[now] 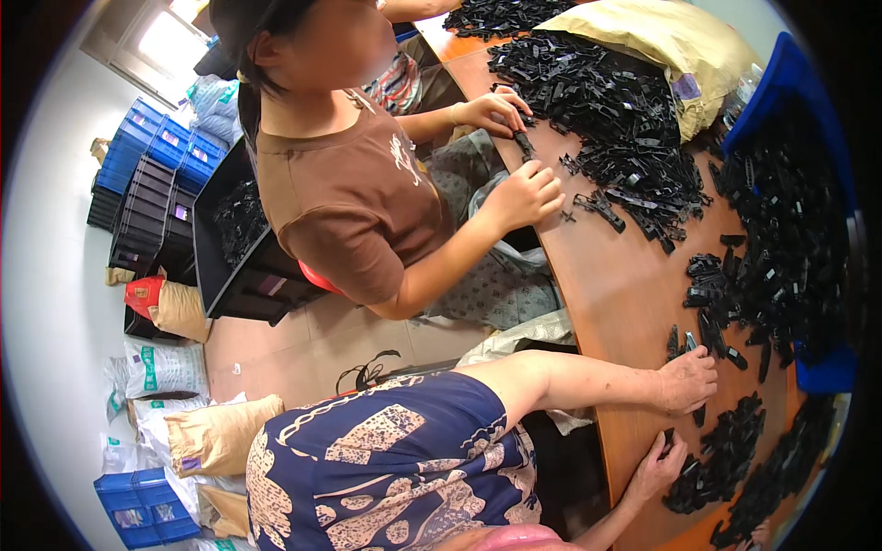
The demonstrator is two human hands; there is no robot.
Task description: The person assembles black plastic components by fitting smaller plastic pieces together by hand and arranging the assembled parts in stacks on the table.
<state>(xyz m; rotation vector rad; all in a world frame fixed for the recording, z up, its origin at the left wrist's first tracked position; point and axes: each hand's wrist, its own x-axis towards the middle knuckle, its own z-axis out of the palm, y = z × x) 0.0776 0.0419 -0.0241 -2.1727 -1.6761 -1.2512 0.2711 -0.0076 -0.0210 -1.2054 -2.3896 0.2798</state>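
My left hand (689, 381) is on the wooden table, fingers curled together at a slim grey-and-black plastic part (690, 341). Another dark part shows just beneath its wrist side. Closer to me, my right hand (658, 468) is closed, thumb and fingers pinching a small black plastic piece (668, 444) that is mostly hidden. Beside it lies a loose pile of black plastic parts (726, 459). More single parts (735, 356) are scattered just past my left hand, next to a large heap (781, 239) spilling from a blue bin (776, 87).
At my left a co-worker in a brown shirt (340, 202) handles a black part with both hands, beside a big heap (597, 101) and a yellowish sack (661, 46). Another person's hand (760, 534) shows at lower right. Crates (152, 211) and sacks (220, 432) stand behind.
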